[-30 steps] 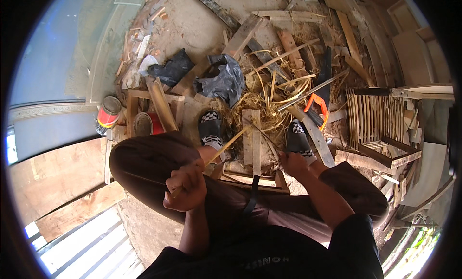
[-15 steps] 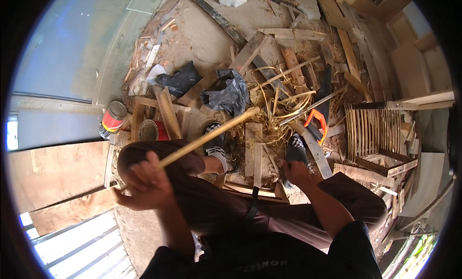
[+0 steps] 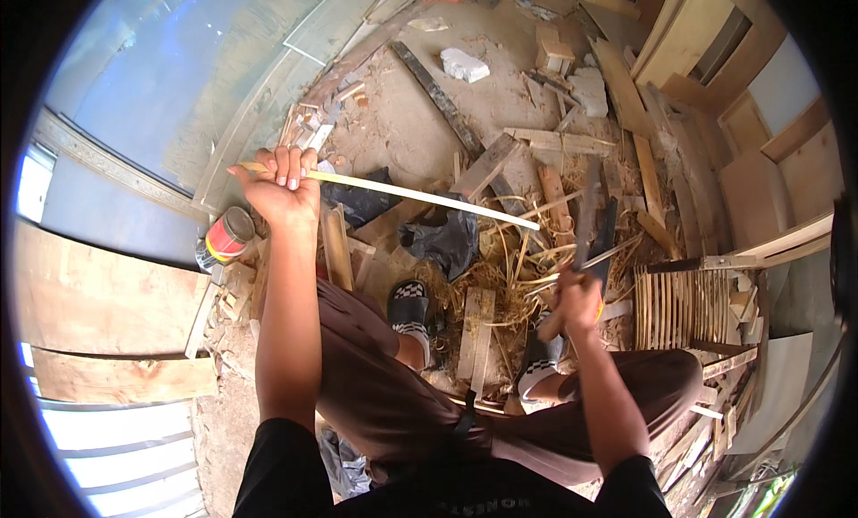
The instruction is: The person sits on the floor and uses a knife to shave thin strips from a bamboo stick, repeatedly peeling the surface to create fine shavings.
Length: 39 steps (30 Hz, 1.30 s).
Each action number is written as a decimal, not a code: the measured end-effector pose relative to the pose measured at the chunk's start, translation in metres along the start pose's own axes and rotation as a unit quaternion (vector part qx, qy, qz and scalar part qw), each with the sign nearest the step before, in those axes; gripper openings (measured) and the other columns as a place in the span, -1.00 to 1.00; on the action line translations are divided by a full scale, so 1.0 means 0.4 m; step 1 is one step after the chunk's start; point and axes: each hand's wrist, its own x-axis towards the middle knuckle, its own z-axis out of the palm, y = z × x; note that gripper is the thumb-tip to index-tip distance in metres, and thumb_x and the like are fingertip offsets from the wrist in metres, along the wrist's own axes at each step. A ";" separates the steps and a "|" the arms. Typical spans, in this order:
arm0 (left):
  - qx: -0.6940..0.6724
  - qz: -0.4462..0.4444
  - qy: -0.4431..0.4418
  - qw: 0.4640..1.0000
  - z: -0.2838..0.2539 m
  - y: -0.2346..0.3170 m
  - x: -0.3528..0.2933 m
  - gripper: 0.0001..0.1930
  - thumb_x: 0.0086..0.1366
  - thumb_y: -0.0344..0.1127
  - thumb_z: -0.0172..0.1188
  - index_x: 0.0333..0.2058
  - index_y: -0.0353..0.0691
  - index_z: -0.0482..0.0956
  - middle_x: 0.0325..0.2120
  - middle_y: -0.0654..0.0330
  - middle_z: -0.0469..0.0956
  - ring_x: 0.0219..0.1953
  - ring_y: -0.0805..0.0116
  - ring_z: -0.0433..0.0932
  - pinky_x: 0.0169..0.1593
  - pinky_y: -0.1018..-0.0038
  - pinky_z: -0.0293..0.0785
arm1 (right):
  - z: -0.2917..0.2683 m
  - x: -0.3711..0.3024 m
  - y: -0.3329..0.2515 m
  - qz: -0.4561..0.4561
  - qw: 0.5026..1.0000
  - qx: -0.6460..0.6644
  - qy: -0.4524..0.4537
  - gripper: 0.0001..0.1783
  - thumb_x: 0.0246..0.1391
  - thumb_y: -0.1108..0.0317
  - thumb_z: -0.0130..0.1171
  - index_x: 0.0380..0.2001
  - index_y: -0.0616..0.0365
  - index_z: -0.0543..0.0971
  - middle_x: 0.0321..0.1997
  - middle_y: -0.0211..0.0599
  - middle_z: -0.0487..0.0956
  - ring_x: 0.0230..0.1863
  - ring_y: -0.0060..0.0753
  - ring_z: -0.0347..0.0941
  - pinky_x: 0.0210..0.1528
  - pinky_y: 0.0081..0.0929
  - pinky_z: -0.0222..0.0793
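Note:
My left hand (image 3: 284, 185) is raised at the left, fingers wrapped round a long pale bamboo strip (image 3: 420, 195). The strip slants right and slightly down over the black plastic bags, its free end above the shavings. My right hand (image 3: 579, 301) is closed on a machete (image 3: 590, 210); its blade points away from me, blurred by motion, and the wooden handle end shows below the fist. Behind that hand lies a handsaw (image 3: 609, 241), its orange handle mostly hidden. A wooden block (image 3: 475, 330) stands between my feet, with curly shavings (image 3: 509, 250) beyond it.
A red paint can (image 3: 231, 235) stands at the left by the wall panels. Black plastic bags (image 3: 440, 239) lie ahead. At the right is a slatted wooden frame (image 3: 681, 308). Timber offcuts and a white chunk (image 3: 465, 65) are scattered on the floor.
My left hand has moved up and away from my knee, and the strip now slants down to the right. My right hand has taken hold of the machete and lifted it.

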 end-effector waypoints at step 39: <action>0.105 -0.201 0.247 0.942 0.098 -0.116 -0.053 -0.52 0.52 0.13 -0.24 0.00 -0.22 0.27 -0.07 -0.09 0.40 0.09 -0.13 0.44 0.21 -0.29 0.31 | -0.049 -0.007 -0.240 -0.124 0.979 0.054 -0.154 -0.90 0.24 0.44 0.22 -0.32 0.26 0.56 -0.51 -0.37 0.57 -0.60 -0.64 0.40 -0.57 -0.62 0.33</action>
